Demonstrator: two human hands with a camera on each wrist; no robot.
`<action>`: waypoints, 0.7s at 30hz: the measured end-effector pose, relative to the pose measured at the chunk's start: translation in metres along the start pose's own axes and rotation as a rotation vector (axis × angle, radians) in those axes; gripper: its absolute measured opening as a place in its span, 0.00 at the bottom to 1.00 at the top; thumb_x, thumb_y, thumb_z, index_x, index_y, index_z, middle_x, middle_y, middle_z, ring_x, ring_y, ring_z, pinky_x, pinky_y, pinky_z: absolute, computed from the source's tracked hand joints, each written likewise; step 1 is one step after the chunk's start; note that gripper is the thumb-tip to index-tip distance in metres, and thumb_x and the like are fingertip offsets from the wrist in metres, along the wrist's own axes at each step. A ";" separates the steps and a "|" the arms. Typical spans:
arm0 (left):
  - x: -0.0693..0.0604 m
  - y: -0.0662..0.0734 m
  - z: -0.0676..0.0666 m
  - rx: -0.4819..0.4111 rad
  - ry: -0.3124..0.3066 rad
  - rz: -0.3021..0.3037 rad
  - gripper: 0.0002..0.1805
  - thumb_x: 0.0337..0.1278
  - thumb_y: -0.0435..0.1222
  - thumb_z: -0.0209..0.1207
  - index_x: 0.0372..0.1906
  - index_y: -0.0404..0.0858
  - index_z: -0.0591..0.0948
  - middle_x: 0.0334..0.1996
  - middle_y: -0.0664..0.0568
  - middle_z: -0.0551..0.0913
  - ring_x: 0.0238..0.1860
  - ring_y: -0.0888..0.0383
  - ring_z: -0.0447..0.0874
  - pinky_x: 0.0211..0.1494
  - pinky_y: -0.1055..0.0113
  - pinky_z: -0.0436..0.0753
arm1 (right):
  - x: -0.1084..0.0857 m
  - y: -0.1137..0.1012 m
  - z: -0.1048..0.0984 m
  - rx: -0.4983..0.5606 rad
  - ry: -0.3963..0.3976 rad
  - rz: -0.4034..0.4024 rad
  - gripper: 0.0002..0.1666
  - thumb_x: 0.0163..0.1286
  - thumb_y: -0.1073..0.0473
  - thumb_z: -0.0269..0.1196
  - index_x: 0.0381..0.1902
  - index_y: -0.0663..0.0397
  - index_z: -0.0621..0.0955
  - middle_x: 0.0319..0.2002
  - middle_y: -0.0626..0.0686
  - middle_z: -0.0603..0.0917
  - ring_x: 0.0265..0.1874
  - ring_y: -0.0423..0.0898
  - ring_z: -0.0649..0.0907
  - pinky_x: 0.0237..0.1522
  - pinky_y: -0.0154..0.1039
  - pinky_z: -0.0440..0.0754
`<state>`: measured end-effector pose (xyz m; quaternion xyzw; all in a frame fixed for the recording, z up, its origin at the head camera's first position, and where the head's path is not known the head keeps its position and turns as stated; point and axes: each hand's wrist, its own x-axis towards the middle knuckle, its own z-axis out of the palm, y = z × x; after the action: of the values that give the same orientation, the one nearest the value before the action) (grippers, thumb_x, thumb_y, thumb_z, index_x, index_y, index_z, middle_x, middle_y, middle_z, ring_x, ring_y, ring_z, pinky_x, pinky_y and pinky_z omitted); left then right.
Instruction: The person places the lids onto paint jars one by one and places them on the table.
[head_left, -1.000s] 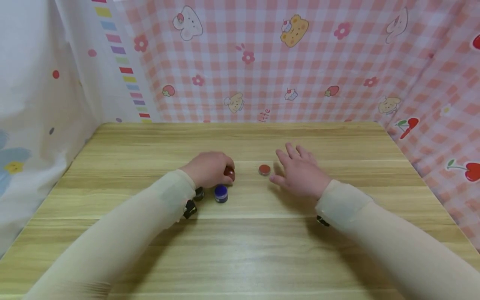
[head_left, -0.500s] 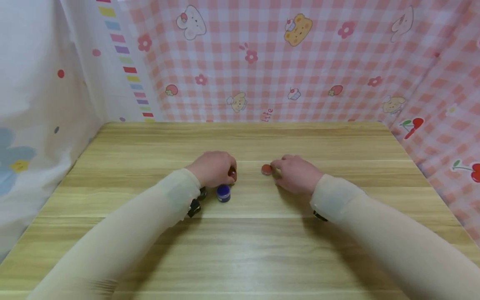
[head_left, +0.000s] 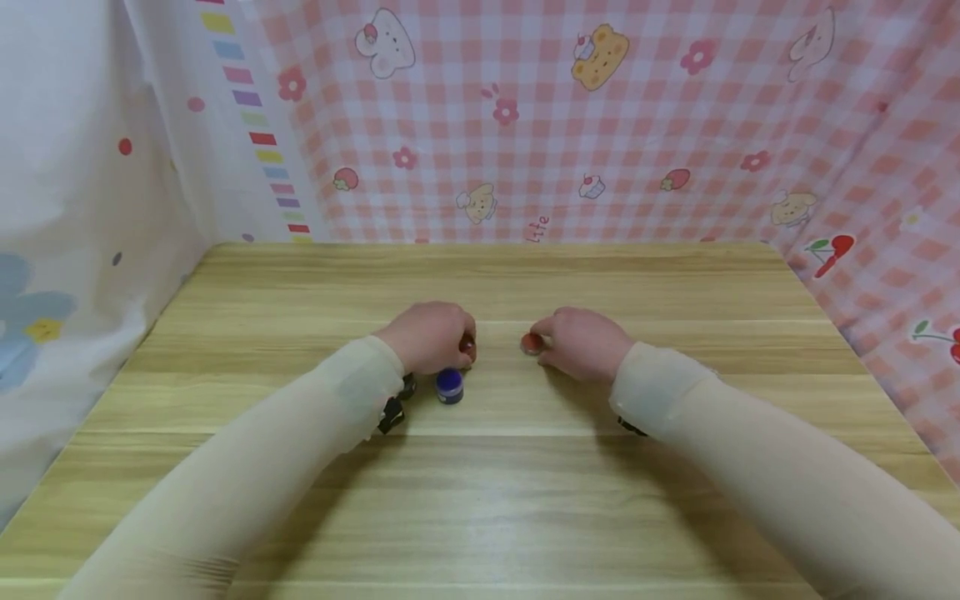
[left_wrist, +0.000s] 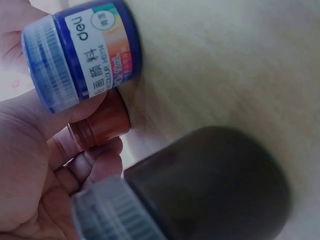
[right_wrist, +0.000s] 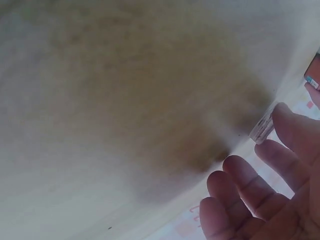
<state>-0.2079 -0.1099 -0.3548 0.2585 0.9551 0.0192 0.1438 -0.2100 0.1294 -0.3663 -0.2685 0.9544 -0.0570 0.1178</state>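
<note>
My left hand (head_left: 429, 337) grips a small red-brown paint jar (left_wrist: 106, 120) standing on the table; its bare screw thread shows in the left wrist view. To the right, my right hand (head_left: 587, 343) pinches the jar's round lid (head_left: 531, 343) between thumb and index finger. In the right wrist view the clear ribbed edge of the lid (right_wrist: 261, 129) touches the tabletop, and the other fingers are loosely bent. A capped blue paint jar (head_left: 450, 387) stands just in front of my left hand. Partly behind my left wrist is a dark paint jar (head_left: 408, 386) with a clear cap.
The wood-grain table (head_left: 480, 517) runs back to a pink checked cloth (head_left: 517, 150) hanging along its far edge. White cloth (head_left: 75, 167) hangs on the left side, more checked cloth (head_left: 892, 250) on the right. Black wrist-camera parts (head_left: 392, 415) sit under the left cuff.
My right hand has come down from above the table with spread fingers, moved left and taken the lid between its fingertips. The left hand keeps its grip on the red-brown jar.
</note>
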 end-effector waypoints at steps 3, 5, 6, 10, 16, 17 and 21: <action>0.000 0.001 -0.001 0.001 0.000 0.000 0.11 0.68 0.47 0.67 0.44 0.44 0.87 0.37 0.55 0.86 0.38 0.57 0.82 0.53 0.59 0.83 | 0.002 -0.003 -0.001 0.010 0.009 -0.002 0.09 0.74 0.52 0.68 0.47 0.48 0.88 0.43 0.48 0.89 0.42 0.47 0.84 0.55 0.49 0.82; 0.000 0.001 -0.001 0.004 0.001 0.004 0.11 0.68 0.46 0.67 0.44 0.44 0.87 0.37 0.55 0.86 0.38 0.57 0.81 0.53 0.58 0.83 | 0.004 -0.004 -0.001 0.000 0.016 -0.008 0.08 0.75 0.51 0.68 0.44 0.47 0.88 0.42 0.47 0.89 0.40 0.46 0.83 0.54 0.49 0.82; 0.000 0.000 -0.001 0.002 0.002 0.006 0.11 0.68 0.46 0.67 0.44 0.44 0.87 0.37 0.55 0.86 0.38 0.57 0.81 0.53 0.58 0.83 | 0.004 -0.005 -0.001 -0.006 0.020 -0.011 0.08 0.75 0.51 0.68 0.43 0.47 0.88 0.41 0.47 0.89 0.39 0.46 0.83 0.53 0.49 0.82; 0.000 0.000 -0.001 0.000 0.007 0.016 0.10 0.68 0.46 0.67 0.43 0.44 0.87 0.36 0.55 0.86 0.38 0.57 0.81 0.52 0.59 0.82 | 0.004 -0.007 -0.003 -0.027 0.030 -0.016 0.08 0.75 0.51 0.67 0.38 0.47 0.87 0.36 0.46 0.87 0.35 0.46 0.81 0.49 0.47 0.82; 0.000 0.000 0.001 0.011 0.010 0.014 0.11 0.68 0.47 0.67 0.42 0.44 0.86 0.35 0.56 0.85 0.36 0.58 0.81 0.50 0.59 0.83 | 0.005 -0.006 -0.001 0.002 0.022 0.008 0.14 0.76 0.51 0.65 0.29 0.49 0.83 0.27 0.48 0.82 0.29 0.46 0.77 0.40 0.43 0.78; 0.000 -0.001 0.001 0.013 0.011 0.013 0.11 0.68 0.47 0.67 0.42 0.44 0.86 0.35 0.56 0.85 0.36 0.58 0.82 0.50 0.59 0.83 | 0.004 -0.006 -0.001 0.010 0.027 0.014 0.14 0.75 0.51 0.64 0.28 0.49 0.82 0.26 0.48 0.81 0.28 0.46 0.77 0.39 0.42 0.77; 0.001 -0.002 0.002 0.000 0.019 0.012 0.11 0.67 0.48 0.68 0.42 0.45 0.86 0.35 0.57 0.85 0.37 0.58 0.82 0.53 0.57 0.82 | 0.000 -0.004 -0.001 0.024 0.067 0.024 0.14 0.74 0.53 0.63 0.27 0.50 0.81 0.25 0.48 0.81 0.26 0.45 0.76 0.36 0.42 0.77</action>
<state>-0.2091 -0.1115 -0.3570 0.2639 0.9548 0.0222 0.1348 -0.2083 0.1268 -0.3642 -0.2537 0.9601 -0.0759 0.0895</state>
